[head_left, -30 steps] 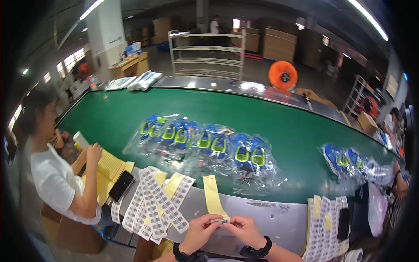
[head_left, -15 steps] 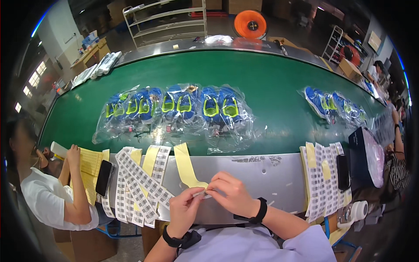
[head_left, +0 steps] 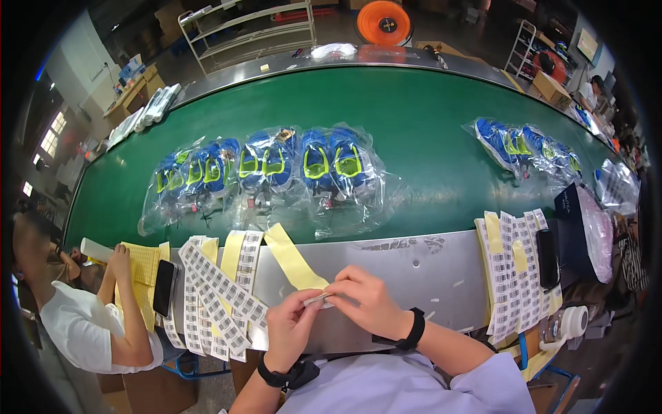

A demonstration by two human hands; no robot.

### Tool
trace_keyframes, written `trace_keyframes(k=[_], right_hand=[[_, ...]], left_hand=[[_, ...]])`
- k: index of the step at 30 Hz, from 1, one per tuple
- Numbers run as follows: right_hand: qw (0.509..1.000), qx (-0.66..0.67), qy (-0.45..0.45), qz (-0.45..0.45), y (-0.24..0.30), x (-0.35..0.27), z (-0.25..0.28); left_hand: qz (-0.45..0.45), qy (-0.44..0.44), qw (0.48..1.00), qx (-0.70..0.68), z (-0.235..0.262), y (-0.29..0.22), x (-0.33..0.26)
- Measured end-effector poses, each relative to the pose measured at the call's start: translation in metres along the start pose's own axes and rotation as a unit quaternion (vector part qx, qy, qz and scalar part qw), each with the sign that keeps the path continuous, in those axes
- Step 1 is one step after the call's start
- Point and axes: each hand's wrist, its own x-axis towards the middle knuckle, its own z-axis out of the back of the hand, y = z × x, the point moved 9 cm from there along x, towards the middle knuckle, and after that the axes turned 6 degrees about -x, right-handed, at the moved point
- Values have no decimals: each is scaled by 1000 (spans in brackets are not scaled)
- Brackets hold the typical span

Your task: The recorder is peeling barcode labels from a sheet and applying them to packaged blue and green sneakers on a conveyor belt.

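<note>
Over the near metal ledge, my left hand [head_left: 289, 330] pinches the folded end of a barcode label strip [head_left: 293, 261]. The strip's yellow backing slants up and left, away from my fingers. My right hand [head_left: 365, 298] meets the left one there, its thumb and fingertips closed at the same end. A small white part shows between the hands; whether a single label is coming loose cannot be made out. Left of my hands lie several overlapping sheets of barcode labels [head_left: 224, 293]. Beyond, bagged blue shoes [head_left: 331, 162] with lime trim rest on the green belt [head_left: 414, 103].
More bagged shoes [head_left: 514, 145] sit farther right on the belt. Label sheets [head_left: 510, 276], a black phone [head_left: 548, 259] and a dark box [head_left: 579, 234] are at right. At left, a person [head_left: 96, 324] handles yellow sheets beside another phone [head_left: 163, 288].
The view has shifted slightly, so the belt and shoes appear a little higher and farther left. Both hands stay together on the strip; its small white end now shows more between the fingers.
</note>
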Motion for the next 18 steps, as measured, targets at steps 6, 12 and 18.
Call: trace_keyframes(k=[6, 12, 18], right_hand=[[997, 52, -6, -54, -11, 0, -3], [999, -23, -37, -8, -4, -1, 3], [997, -60, -12, 49, 6, -5, -4]], left_hand=[[2, -21, 1000, 16, 1, -1, 2], [-4, -13, 1000, 2, -3, -5, 7], [35, -28, 998, -39, 7, 8, 6]])
